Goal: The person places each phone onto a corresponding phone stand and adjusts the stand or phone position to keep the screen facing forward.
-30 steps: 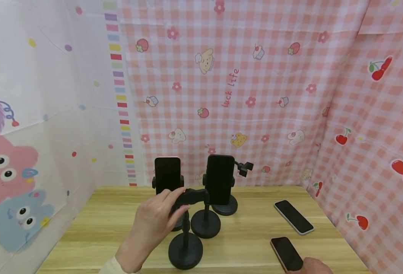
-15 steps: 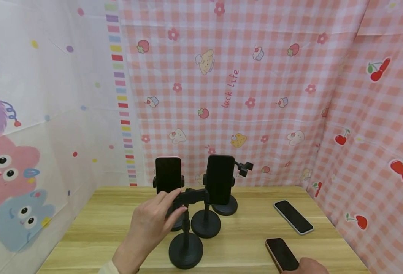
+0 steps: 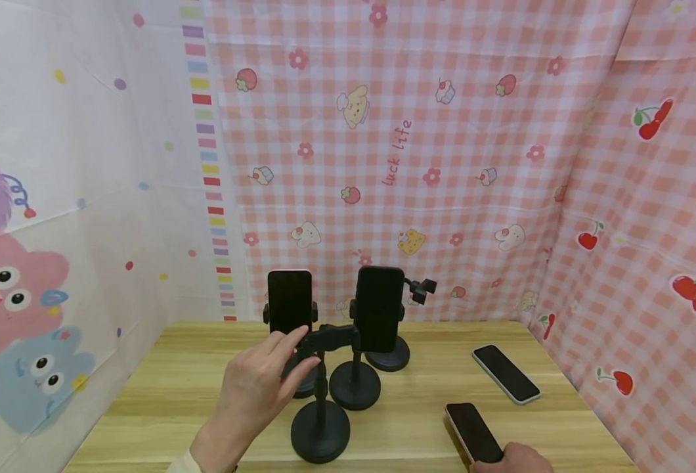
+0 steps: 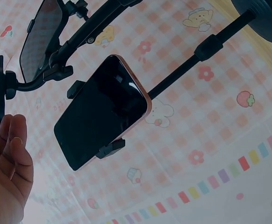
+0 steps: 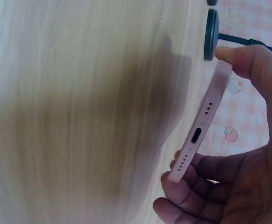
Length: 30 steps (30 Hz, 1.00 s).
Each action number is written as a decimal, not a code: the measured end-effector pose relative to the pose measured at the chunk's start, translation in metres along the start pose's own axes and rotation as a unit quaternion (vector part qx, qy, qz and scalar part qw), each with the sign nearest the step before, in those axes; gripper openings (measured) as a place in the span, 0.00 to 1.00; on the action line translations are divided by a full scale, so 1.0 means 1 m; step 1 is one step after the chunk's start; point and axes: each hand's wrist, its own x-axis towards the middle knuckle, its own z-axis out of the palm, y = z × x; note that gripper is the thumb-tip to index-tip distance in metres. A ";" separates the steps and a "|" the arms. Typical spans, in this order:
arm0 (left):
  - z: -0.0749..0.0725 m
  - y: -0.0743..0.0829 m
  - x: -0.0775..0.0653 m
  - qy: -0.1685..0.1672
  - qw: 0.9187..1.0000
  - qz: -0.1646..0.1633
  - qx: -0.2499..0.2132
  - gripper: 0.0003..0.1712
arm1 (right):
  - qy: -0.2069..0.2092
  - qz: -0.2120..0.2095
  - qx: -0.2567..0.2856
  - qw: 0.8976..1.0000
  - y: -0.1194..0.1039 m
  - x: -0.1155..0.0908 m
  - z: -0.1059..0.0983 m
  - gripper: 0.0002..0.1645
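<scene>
Holding a pink-edged phone (image 3: 475,433) in the right hand (image 3: 516,460) here, thumb on one edge and fingers on the opposite one, lifted above the wooden table (image 3: 413,427) toward the front right. The left hand (image 3: 256,378) is pinching the clamp (image 4: 2,88) of the nearest black stand (image 3: 321,432), which is upright on the table. Just behind it, two more stands prop up a left phone (image 3: 289,299) and a right phone (image 3: 379,309), both screens dark. Then there's a white-edged phone (image 3: 506,374) lying flat off to the right.
</scene>
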 end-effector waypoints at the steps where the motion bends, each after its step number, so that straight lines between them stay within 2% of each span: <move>1: 0.000 0.000 0.000 0.001 1.000 0.000 0.000 0.27 | 0.002 0.002 0.011 1.000 -0.002 -0.001 0.000 0.37; 4: 0.000 -0.001 0.000 0.003 1.000 0.000 0.000 0.27 | 0.006 0.004 0.040 0.999 -0.009 -0.003 -0.001 0.40; 8: 0.000 -0.001 -0.001 0.006 1.000 -0.003 0.001 0.26 | 0.010 0.004 0.071 0.997 -0.019 -0.006 -0.006 0.48; 13: 0.000 -0.001 -0.001 0.004 1.000 -0.009 0.000 0.26 | 0.041 -0.001 0.109 0.993 -0.037 -0.012 -0.012 0.51; 19: 0.000 -0.002 -0.001 0.009 1.000 -0.009 -0.002 0.25 | 0.057 -0.003 0.156 0.986 -0.058 -0.024 -0.017 0.58; 26: 0.000 -0.003 -0.002 0.012 1.000 -0.008 0.000 0.24 | 0.086 0.011 0.189 0.978 -0.082 -0.043 -0.021 0.68; 30: 0.001 -0.003 -0.003 0.014 1.000 -0.006 -0.001 0.24 | 0.119 0.001 0.193 0.974 -0.094 -0.053 -0.022 0.67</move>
